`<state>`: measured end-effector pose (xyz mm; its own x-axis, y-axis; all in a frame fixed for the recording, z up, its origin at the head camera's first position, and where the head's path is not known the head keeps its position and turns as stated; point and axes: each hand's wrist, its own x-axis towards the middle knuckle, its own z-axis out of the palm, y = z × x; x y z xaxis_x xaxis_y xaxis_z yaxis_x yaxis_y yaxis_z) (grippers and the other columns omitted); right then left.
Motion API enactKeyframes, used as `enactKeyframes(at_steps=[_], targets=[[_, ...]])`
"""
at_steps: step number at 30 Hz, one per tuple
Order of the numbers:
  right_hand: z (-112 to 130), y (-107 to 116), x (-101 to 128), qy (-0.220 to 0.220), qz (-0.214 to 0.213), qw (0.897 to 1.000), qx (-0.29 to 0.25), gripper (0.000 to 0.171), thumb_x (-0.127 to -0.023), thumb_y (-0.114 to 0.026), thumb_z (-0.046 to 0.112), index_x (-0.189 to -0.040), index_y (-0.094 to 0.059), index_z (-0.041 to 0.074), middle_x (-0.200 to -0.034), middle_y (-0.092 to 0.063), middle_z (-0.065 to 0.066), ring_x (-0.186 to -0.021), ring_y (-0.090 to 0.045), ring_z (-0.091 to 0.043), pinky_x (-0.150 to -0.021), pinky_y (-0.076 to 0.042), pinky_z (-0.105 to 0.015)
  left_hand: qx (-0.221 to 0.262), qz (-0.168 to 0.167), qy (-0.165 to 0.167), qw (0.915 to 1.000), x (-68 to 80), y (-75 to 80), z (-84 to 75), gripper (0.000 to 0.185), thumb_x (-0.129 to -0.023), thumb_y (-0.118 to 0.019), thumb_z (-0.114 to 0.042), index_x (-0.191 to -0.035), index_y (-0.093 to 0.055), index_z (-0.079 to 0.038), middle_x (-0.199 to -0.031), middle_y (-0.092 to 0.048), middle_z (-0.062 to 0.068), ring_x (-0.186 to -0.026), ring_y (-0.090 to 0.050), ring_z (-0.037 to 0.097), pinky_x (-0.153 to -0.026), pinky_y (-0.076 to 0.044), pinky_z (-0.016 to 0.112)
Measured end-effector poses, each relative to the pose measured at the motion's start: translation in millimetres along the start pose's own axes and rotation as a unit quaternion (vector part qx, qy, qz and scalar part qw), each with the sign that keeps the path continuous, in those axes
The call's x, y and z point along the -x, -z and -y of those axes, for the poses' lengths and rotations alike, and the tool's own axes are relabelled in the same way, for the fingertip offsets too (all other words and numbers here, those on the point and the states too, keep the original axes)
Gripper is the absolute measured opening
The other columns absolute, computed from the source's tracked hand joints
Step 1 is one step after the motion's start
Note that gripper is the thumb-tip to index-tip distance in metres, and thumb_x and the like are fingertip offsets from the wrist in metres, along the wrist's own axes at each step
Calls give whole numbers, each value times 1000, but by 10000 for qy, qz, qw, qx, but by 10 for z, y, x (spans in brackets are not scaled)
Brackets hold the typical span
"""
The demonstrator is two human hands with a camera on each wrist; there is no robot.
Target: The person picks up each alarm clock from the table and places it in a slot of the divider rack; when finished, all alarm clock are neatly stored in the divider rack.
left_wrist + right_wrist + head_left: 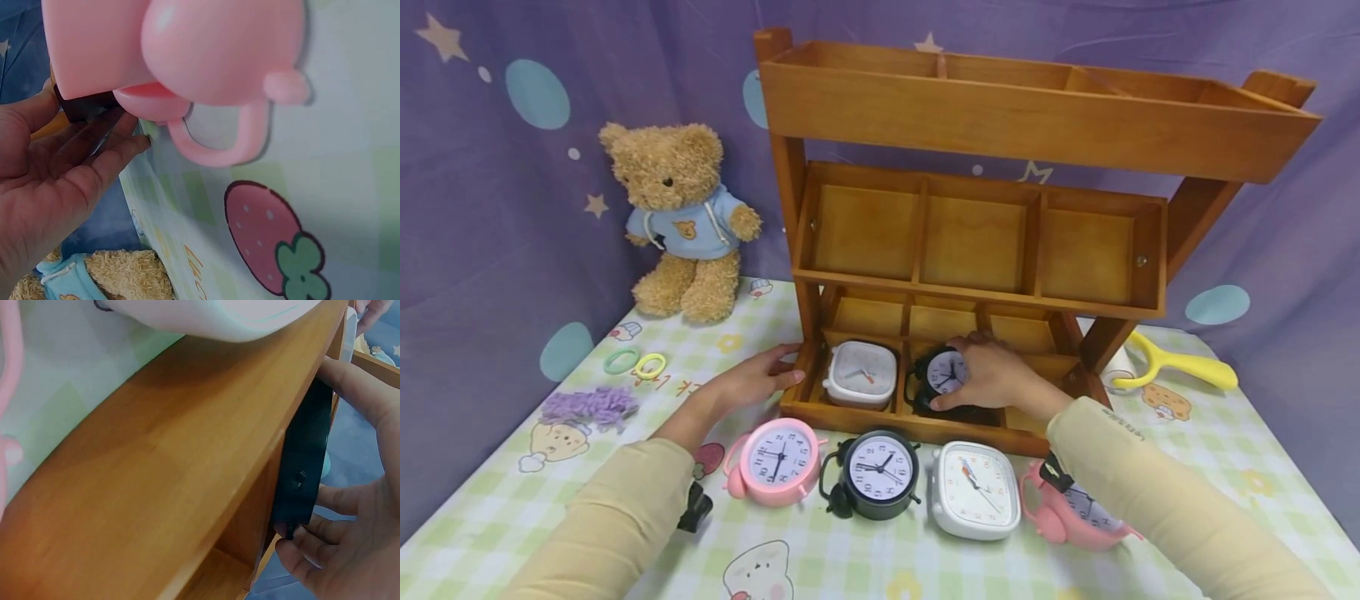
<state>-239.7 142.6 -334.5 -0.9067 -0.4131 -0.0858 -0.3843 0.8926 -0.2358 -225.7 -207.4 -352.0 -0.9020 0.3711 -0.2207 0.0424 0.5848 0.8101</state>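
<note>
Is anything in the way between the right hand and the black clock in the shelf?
No, nothing visible. The right hand grips the black clock in the wooden shelf. The shelf's white clock sits to the left, not between them.

The head view is facing forward and down; wrist views are looking closer, the right sharing the shelf [1037, 129].

Left pink clock [778, 460] — 8, 9, 10 | right sleeve [1157, 487] — lettering, seemingly illegible
</note>
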Motion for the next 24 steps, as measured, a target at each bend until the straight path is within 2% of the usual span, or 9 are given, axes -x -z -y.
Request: enactKeyframes(at_steps=[9,14,19,24], targets=[[-9,-12,7,-71,17,9998,-188,101,-73,-87,55,-147,-46,-1,-128,-64,-23,-121,-58,-40,-100,-49,-52,27,-8,-59,10000,25,10,0,61,-107,-50,-13,-156,-22,10,-151,-36,39,-140,-38,51,-114,-36,57],[-26,-7,22,-48,129,9997,-178,98,-76,-84,57,-147,-46,0,-129,-64,-23,-119,-60,-41,-100,-50,-53,-3,-8,-74,10000,32,-2,-12,60,-107,-50,-13,-156,-22,10,-150,-38,39,-139,-40,51,-113,-37,57],[-71,30,34,84,179,9990,-389,87,-83,-80,53,-146,-49,1,-133,-62,-24,-122,-58,-42,-103,-48,-54,-14,0,-91,10000,43,-4,-24,60,-107,-50,-13,-156,-22,10,-149,-38,40,-138,-40,51,-113,-38,57],[-125,96,76,472,-62,9974,-544,69,-90,-77,41,-141,-56,0,-134,-63,-21,-123,-58,-41,-105,-46,-54,-5,-3,-31,10000,26,-8,-14,61,-107,-49,-13,-156,-21,9,-150,-37,39,-139,-39,51,-114,-36,57]])
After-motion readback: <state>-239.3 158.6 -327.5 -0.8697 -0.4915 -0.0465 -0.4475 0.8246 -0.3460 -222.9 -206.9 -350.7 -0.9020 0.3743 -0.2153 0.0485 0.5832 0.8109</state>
